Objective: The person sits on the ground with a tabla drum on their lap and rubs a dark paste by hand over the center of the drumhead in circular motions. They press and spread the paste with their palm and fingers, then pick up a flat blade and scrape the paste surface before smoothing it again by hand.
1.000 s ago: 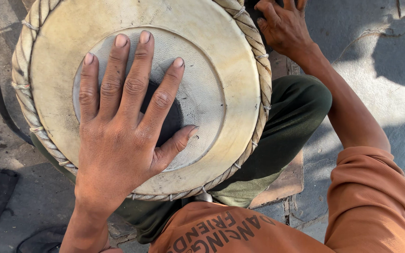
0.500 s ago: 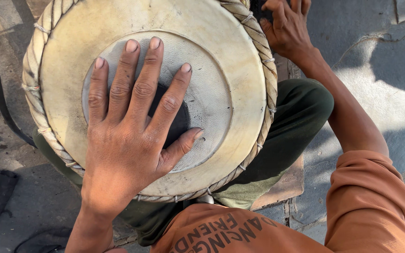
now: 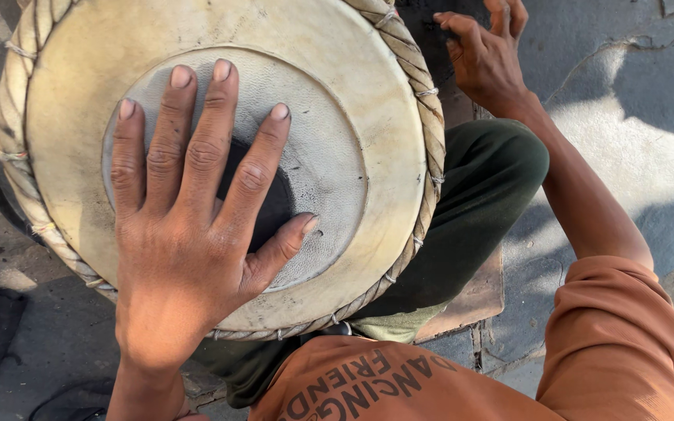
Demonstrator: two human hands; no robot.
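We see the left hand (image 3: 185, 234) lying flat on the drum (image 3: 220, 164), fingers spread wide, palm covering part of the dark round patch (image 3: 271, 206) in the middle of the skin. The drum rests on the lap and fills the view toward 11 o'clock. The right hand (image 3: 489, 54), at 1 o'clock, has its fingers curled; what it touches we cannot tell.

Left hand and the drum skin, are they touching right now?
Touching. The head view shows the left hand lying flat on the drum skin, fingers spread across its dark centre patch, with no gap visible beneath the palm.
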